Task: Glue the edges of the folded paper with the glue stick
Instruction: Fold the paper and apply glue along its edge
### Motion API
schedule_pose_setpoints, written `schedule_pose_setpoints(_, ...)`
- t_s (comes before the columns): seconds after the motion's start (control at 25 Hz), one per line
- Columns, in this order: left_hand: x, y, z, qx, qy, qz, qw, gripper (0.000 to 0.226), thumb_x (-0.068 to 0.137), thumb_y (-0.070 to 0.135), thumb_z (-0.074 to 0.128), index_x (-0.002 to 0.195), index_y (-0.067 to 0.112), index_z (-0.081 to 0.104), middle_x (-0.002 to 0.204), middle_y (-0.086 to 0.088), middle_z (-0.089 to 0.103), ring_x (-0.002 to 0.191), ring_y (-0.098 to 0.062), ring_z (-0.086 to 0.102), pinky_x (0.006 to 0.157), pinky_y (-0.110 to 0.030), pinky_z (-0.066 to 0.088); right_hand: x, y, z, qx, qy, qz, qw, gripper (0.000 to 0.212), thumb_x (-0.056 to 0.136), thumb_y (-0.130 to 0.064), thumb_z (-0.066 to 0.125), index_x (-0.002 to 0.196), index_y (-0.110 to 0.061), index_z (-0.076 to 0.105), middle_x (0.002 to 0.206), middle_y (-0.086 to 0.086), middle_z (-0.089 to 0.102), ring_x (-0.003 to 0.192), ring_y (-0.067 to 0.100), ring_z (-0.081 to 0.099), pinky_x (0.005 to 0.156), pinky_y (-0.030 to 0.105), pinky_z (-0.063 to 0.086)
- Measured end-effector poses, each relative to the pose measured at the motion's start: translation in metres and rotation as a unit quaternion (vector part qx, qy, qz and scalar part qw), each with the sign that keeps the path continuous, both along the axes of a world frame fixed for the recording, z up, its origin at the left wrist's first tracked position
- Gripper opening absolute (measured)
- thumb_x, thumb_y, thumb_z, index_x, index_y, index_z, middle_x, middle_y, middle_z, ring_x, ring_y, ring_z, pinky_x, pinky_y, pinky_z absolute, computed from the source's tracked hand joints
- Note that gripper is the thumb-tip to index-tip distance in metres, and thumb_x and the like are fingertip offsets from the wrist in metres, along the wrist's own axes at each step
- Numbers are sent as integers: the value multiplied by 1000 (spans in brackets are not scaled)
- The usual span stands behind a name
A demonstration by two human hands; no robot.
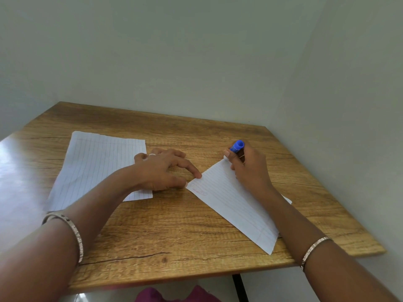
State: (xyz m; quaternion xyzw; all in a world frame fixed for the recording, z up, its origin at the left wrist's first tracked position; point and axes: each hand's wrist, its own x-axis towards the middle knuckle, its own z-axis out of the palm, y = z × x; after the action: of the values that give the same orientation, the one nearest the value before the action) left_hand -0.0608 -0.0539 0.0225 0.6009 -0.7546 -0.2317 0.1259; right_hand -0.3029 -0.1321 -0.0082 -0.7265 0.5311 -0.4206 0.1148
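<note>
A folded sheet of lined white paper (235, 203) lies slantwise on the right half of the wooden table (174, 232). My right hand (248, 168) rests over its far end and grips a blue glue stick (237, 146), whose upper end sticks out above my fingers. The stick's tip is hidden behind my hand. My left hand (165, 168) lies just left of the folded paper, its fingers straight, with the index fingertip and thumb pressing down the paper's left corner.
A second, flat lined sheet (96, 166) lies on the table's left half, partly under my left wrist. Walls close off the table at the back and right. A black table leg (239, 286) and some pink cloth (174, 295) show below the near edge.
</note>
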Motion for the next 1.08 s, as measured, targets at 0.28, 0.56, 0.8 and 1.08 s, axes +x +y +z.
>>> schedule_pose_setpoints(0.28,-1,-1,0,0,-10,-1,1000,33,88,46,67,110,68,59,158,20,27,151,-22,9,115,-61,1,3,-2,0,-11,44,19,999,25,95,-36,66,96,-11,65,76,-3,69,66,8,61,63,20,45)
schedule_pose_setpoints(0.56,1,1,1,-3,10,-1,1000,35,87,42,68,111,66,60,156,22,29,150,-18,12,116,-59,1,1,5,8,9,-49,-20,999,25,98,-36,63,99,-10,63,75,-6,69,51,2,63,57,20,50)
schedule_pose_setpoints(0.8,1,2,5,-2,-10,-5,1000,32,87,45,66,110,65,59,155,21,31,149,-18,15,116,-58,4,14,52,34,118,-116,136,977,33,99,-41,60,96,-9,70,82,3,77,69,13,71,58,28,58)
schedule_pose_setpoints(1.08,3,0,0,10,-13,0,1000,48,70,64,44,117,64,51,157,22,31,149,-18,21,116,-55,7,49,70,18,28,103,183,977,30,97,-44,61,81,-19,57,65,-6,57,59,8,50,58,19,39)
